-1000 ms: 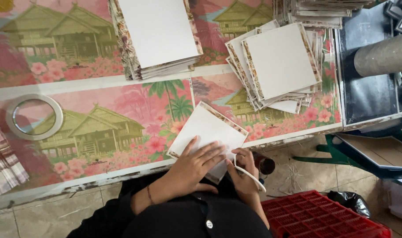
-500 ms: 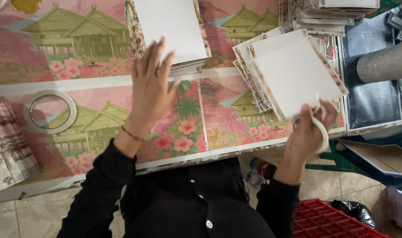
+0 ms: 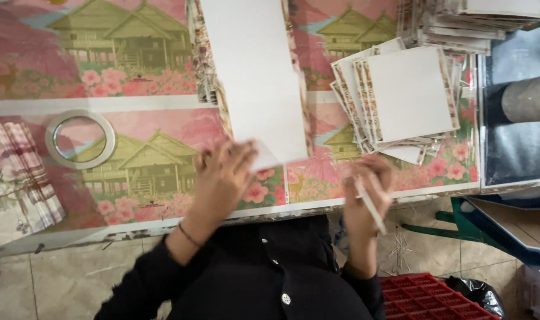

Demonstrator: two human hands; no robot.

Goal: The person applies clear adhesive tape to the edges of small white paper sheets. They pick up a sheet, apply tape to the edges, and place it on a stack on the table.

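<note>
The person sits at a table [image 3: 133, 213] covered with a pink printed sheet showing wooden houses and flowers. The left hand [image 3: 222, 178] lies over the near corner of a large white sheet [image 3: 252, 77], fingers spread and curled onto the paper's lower edge, pinching or pressing it; the hand is blurred, so the exact grip cannot be told. That white sheet runs from the hand away across the table, lying on top of a stack of printed sheets [image 3: 202, 65] whose patterned edges show along its left side. The right hand [image 3: 368, 189] is at the table's near edge, just right of the sheet, fingers closed around a thin white stick-like tool [image 3: 371, 207] that slants down past the wrist. Beyond the right hand lies a fanned pile of square white cards [image 3: 409, 95] with patterned borders, and farther back at the top right another stack of sheets [image 3: 471, 24]. To the left, a roll of clear tape [image 3: 80, 139] lies flat on the table, well apart from both hands, and a bundle of floral paper [image 3: 15, 178] sits at the left edge. A red plastic crate [image 3: 436, 296] stands on the tiled floor by the person's right side.
</note>
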